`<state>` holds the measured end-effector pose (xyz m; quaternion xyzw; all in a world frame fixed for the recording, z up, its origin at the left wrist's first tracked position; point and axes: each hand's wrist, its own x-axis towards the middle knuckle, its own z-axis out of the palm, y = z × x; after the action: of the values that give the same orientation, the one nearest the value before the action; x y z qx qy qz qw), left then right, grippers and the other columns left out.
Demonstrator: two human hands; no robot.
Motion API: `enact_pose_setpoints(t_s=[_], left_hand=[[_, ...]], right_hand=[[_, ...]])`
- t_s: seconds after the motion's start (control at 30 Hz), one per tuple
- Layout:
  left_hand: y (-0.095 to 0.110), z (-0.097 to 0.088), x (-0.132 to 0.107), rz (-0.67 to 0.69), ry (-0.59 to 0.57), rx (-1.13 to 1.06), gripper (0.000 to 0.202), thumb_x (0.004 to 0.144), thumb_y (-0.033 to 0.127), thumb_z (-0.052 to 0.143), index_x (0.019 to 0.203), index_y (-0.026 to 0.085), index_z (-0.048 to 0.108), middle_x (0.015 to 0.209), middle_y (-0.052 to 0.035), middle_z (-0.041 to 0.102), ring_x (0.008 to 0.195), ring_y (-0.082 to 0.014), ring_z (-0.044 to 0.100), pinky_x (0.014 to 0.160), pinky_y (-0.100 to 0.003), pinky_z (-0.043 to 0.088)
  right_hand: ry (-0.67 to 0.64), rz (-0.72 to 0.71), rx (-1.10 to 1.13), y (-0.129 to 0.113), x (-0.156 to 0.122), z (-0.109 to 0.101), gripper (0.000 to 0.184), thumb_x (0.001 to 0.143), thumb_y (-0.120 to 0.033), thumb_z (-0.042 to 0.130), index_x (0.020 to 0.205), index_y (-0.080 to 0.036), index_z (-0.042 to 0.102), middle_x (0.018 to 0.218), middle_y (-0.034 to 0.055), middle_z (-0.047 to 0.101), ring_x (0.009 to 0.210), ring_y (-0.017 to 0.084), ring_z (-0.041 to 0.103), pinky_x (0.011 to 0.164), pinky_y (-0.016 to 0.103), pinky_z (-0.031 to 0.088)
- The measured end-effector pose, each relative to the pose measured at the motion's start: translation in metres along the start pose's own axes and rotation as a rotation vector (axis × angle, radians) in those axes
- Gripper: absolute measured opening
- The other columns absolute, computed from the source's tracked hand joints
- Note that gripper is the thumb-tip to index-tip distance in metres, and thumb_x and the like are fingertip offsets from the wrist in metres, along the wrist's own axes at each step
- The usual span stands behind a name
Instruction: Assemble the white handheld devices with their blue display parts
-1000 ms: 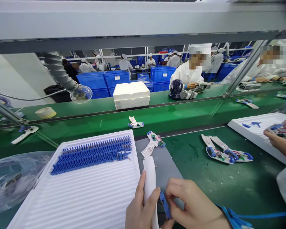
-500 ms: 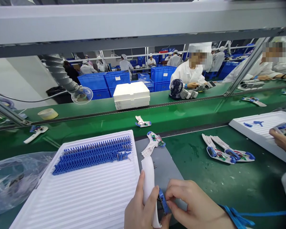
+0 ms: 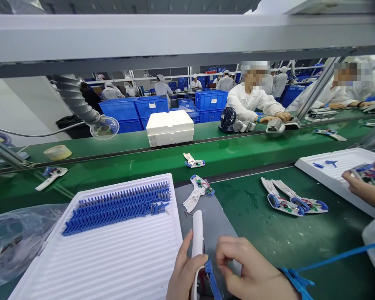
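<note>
At the bottom centre, my left hand [image 3: 187, 271] is closed around a curved white plastic housing [image 3: 198, 229], held on edge. A blue plastic part [image 3: 211, 280] sits along its inner side, with red wires partly visible between. My right hand [image 3: 248, 266] is just right of the blue part, apart from it, fingers curled into a pinch; whatever they may hold is hidden. Around its wrist is a blue strap [image 3: 295, 283]. Beyond the housing, an open white shell with a green circuit board [image 3: 200, 191] lies on a grey mat [image 3: 217, 212], with small screws [image 3: 188, 214] nearby.
On the left stands a white ribbed tray [image 3: 112, 262] with rows of blue parts [image 3: 118, 204], beside a clear plastic bag [image 3: 15, 246]. Wired shells [image 3: 284, 202] lie to the right. A co-worker's hands [image 3: 367, 183] work over another white tray [image 3: 331, 177]. A green conveyor [image 3: 237, 152] runs behind.
My right hand has come away from the blue part. The housing has turned in my left hand, showing its edge. On the conveyor, a white shell has shifted right.
</note>
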<state>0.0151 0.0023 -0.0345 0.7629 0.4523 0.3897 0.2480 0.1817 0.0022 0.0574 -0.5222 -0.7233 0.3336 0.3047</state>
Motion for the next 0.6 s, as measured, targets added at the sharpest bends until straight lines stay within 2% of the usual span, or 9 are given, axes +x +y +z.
enact_pose_setpoints(t_s=[0.03,0.1,0.17,0.27,0.33,0.43,0.5,0.6], left_hand=[[-0.002,0.003,0.003,-0.025,-0.002,-0.001,0.052,0.084,0.027,0.056,0.134,0.025,0.040,0.117,-0.0115,0.066,0.069,-0.0187,0.072,0.054,-0.029,0.059],[-0.006,0.009,0.009,-0.069,-0.026,-0.006,0.052,0.087,0.014,0.050,0.137,0.025,0.037,0.095,-0.0049,0.073,0.072,-0.0182,0.073,0.056,-0.028,0.061],[-0.008,0.012,0.013,-0.100,-0.060,-0.001,0.052,0.088,0.006,0.045,0.135,0.026,0.039,0.083,-0.0008,0.074,0.068,-0.0155,0.072,0.054,-0.025,0.061],[-0.004,0.011,0.013,-0.150,-0.091,0.043,0.056,0.087,0.005,0.049,0.137,0.026,0.036,0.067,0.0040,0.072,0.054,-0.0125,0.070,0.046,-0.021,0.058],[0.000,0.008,0.012,-0.177,-0.094,0.018,0.057,0.087,0.008,0.051,0.138,0.026,0.035,0.059,0.0055,0.069,0.047,-0.0124,0.067,0.042,-0.020,0.056],[0.006,0.000,0.014,-0.220,-0.108,-0.213,0.046,0.091,0.017,0.045,0.136,0.024,0.038,0.069,-0.0012,0.073,0.055,-0.0171,0.070,0.048,-0.028,0.060],[0.008,-0.007,0.017,-0.290,-0.120,-0.389,0.039,0.093,0.026,0.041,0.131,0.022,0.044,0.083,-0.0072,0.074,0.070,-0.0229,0.073,0.061,-0.037,0.062],[0.008,-0.015,0.019,-0.431,-0.130,-0.501,0.041,0.087,0.040,0.049,0.123,0.020,0.052,0.098,-0.0109,0.072,0.086,-0.0309,0.072,0.074,-0.046,0.060]], right_hand=[[0.008,0.022,0.040,0.002,-0.001,0.000,0.010,0.062,-0.010,0.042,0.061,-0.019,0.041,0.063,-0.0015,0.047,0.060,0.012,0.045,0.058,0.021,0.037],[-0.008,0.096,0.169,0.009,-0.002,0.002,0.008,0.064,-0.012,0.045,0.061,-0.019,0.043,0.065,-0.0006,0.047,0.063,0.013,0.045,0.064,0.024,0.039],[-0.101,0.168,0.466,0.019,-0.002,0.005,0.009,0.069,-0.018,0.051,0.062,-0.018,0.046,0.065,0.0002,0.050,0.064,0.013,0.047,0.066,0.025,0.041],[-0.274,0.262,1.007,0.035,-0.001,0.013,0.024,0.075,-0.037,0.063,0.072,-0.015,0.052,0.063,-0.0005,0.053,0.056,0.009,0.051,0.056,0.019,0.040],[-0.326,0.334,1.174,0.041,0.001,0.019,0.037,0.072,-0.046,0.071,0.083,-0.013,0.057,0.061,-0.0018,0.054,0.050,0.006,0.052,0.048,0.014,0.037],[-0.352,0.350,1.195,0.045,0.002,0.025,0.049,0.067,-0.051,0.077,0.089,-0.009,0.063,0.057,-0.0010,0.056,0.043,0.003,0.048,0.042,0.012,0.032],[-0.330,0.323,1.156,0.047,0.002,0.025,0.047,0.069,-0.050,0.077,0.084,-0.007,0.066,0.055,0.0001,0.056,0.043,0.002,0.045,0.043,0.013,0.032],[-0.243,0.316,1.055,0.048,0.001,0.024,0.042,0.077,-0.049,0.071,0.086,-0.009,0.065,0.060,0.0005,0.058,0.048,0.003,0.047,0.048,0.014,0.036]])
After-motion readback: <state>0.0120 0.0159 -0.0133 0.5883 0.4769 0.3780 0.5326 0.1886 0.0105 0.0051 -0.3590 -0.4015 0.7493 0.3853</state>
